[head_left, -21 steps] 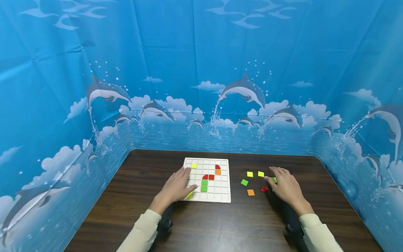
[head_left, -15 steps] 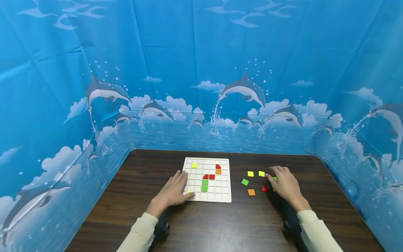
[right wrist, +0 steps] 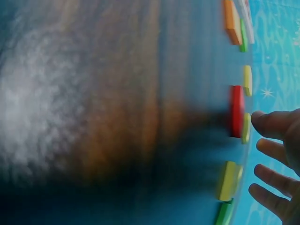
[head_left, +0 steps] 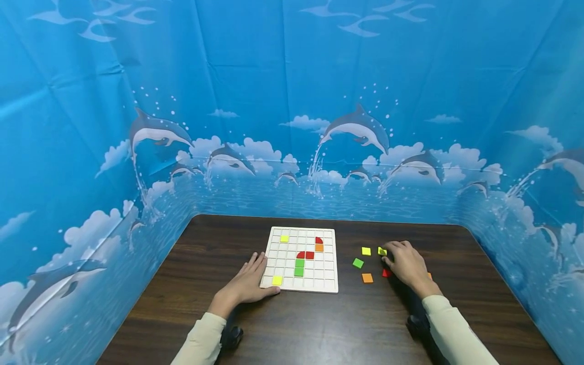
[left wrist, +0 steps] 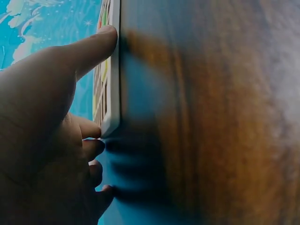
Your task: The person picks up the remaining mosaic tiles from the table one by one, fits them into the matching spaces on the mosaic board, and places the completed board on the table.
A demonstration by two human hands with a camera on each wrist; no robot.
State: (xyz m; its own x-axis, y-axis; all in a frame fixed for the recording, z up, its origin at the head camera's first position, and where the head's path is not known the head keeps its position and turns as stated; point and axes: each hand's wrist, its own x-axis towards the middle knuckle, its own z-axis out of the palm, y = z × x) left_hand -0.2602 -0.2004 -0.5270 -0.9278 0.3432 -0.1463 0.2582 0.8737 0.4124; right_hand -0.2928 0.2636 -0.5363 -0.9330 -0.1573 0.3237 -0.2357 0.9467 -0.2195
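My left hand (head_left: 244,284) lies at the near left corner of a white grid board (head_left: 319,274), fingers extended along its left edge. In the left wrist view the thumb (left wrist: 105,40) rests at the board's near edge. Colored tiles sit on the grid, among them a yellow tile (head_left: 277,280) by the thumb. My right hand (head_left: 407,266) hovers over loose pieces, its fingertips overlapping a yellow tile (head_left: 382,251). Below these fingers is a red piece (head_left: 386,272). The right wrist view shows the thumb and fingers apart, with nothing between them.
Left of the right hand lie another yellow tile (head_left: 366,251), a green tile (head_left: 358,263) and an orange tile (head_left: 367,278). An orange piece (head_left: 429,275) peeks out right of the hand. Blue dolphin-print curtain (head_left: 292,101) surrounds the dark wooden table (head_left: 337,329).
My left hand has slid left off the board's surface, uncovering the yellow corner tile. My right hand has shifted left and now overlaps a yellow tile; an orange piece has come into view behind it.
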